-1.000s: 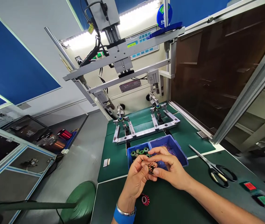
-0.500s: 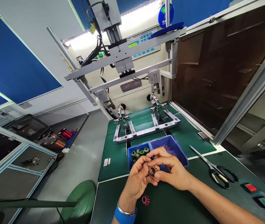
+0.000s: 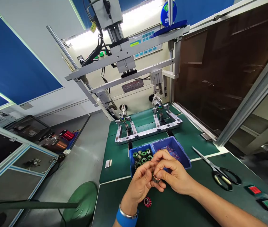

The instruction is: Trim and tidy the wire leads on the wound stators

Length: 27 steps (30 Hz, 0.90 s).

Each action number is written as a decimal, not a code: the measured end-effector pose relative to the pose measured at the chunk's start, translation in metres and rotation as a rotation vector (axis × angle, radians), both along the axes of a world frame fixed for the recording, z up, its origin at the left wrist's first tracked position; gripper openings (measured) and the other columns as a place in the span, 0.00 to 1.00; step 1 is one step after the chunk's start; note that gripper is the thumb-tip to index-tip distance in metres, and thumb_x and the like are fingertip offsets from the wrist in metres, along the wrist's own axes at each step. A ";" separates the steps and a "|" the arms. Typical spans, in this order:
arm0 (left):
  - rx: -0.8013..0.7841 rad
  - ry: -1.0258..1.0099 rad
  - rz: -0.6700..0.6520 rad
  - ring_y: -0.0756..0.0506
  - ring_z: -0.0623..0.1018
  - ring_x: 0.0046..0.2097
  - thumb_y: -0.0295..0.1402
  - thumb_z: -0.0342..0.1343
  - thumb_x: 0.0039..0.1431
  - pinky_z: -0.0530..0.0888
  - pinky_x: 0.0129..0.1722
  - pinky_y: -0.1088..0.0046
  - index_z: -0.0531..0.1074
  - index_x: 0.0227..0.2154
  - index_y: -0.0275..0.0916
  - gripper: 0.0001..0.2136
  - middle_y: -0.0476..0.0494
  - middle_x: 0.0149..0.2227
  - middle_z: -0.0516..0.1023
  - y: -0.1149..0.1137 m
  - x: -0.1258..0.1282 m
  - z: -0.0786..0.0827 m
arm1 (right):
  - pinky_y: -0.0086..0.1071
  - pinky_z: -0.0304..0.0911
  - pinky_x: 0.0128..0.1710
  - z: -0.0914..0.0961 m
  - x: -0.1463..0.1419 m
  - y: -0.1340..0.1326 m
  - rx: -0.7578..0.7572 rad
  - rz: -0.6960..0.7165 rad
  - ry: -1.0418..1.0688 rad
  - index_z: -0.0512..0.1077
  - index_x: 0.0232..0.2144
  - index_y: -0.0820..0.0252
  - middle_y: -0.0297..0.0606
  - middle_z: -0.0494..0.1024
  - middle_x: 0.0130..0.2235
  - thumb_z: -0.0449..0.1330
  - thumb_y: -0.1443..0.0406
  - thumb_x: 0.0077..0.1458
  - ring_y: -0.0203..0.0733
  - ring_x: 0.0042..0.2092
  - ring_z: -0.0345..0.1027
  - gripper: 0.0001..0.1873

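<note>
Wound core now tilted under two close-set hands

Seen from the wearer's head, both hands meet above a dark green surface (image 3: 176, 212). Between them is a small copper-wound core (image 3: 156, 179). Over the past second it has turned from showing its round, spoked face to a more edge-on view, and fingers now cover more of it.

The left hand (image 3: 141, 183) is curled nearly closed, holding the core from below and the side. The right hand (image 3: 175, 176) has its thumb and forefinger drawn close together at the core's upper edge; whether they grip the core or a wire end cannot be told. The change suggests handwork on the core is still under way.

Nothing else seems to have moved. A red-wound ring (image 3: 147, 201) lies near the left wrist. Behind the hands, one blue bin (image 3: 131, 162) holds green-and-black cores (image 3: 144, 160); the bin beside it holds wire scraps (image 3: 169, 151). Scissors (image 3: 223, 177) lie well off to the right.
</note>
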<state>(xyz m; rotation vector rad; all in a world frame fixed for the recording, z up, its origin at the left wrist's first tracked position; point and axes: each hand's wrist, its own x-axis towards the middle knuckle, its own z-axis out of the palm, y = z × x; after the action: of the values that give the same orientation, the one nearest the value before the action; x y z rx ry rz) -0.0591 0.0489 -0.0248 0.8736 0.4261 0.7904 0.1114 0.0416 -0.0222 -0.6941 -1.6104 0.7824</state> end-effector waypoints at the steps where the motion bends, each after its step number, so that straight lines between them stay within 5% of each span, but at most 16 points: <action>1: 0.009 0.029 0.005 0.48 0.82 0.30 0.45 0.64 0.56 0.79 0.28 0.79 0.75 0.47 0.39 0.19 0.46 0.31 0.79 0.000 -0.001 0.000 | 0.41 0.67 0.43 0.000 0.000 0.000 0.002 -0.009 -0.015 0.77 0.30 0.54 0.41 0.73 0.40 0.58 0.52 0.64 0.45 0.45 0.68 0.17; 5: 0.093 0.162 0.032 0.48 0.81 0.29 0.44 0.68 0.52 0.78 0.27 0.79 0.77 0.46 0.38 0.21 0.45 0.29 0.78 0.000 -0.003 0.006 | 0.43 0.66 0.46 0.003 0.004 0.000 0.011 -0.067 -0.042 0.79 0.31 0.53 0.42 0.74 0.42 0.61 0.56 0.62 0.46 0.47 0.67 0.11; 10: 0.217 0.324 0.049 0.48 0.82 0.30 0.43 0.65 0.55 0.79 0.29 0.77 0.79 0.33 0.35 0.14 0.45 0.33 0.74 -0.002 -0.003 0.017 | 0.44 0.65 0.47 0.008 0.009 -0.001 -0.010 -0.074 -0.074 0.77 0.29 0.54 0.41 0.74 0.43 0.61 0.58 0.62 0.47 0.48 0.67 0.11; 27: 0.406 0.536 0.195 0.47 0.78 0.29 0.43 0.62 0.58 0.76 0.30 0.75 0.80 0.26 0.35 0.14 0.41 0.29 0.77 -0.007 0.005 0.018 | 0.43 0.66 0.45 0.013 0.008 -0.002 0.081 -0.128 -0.066 0.74 0.27 0.54 0.39 0.75 0.38 0.61 0.62 0.61 0.48 0.47 0.66 0.09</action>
<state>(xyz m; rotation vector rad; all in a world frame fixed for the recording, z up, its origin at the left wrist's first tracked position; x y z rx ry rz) -0.0539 0.0423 -0.0063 1.4495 0.8499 0.8308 0.1199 0.0401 -0.0091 -0.7640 -1.6307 0.6034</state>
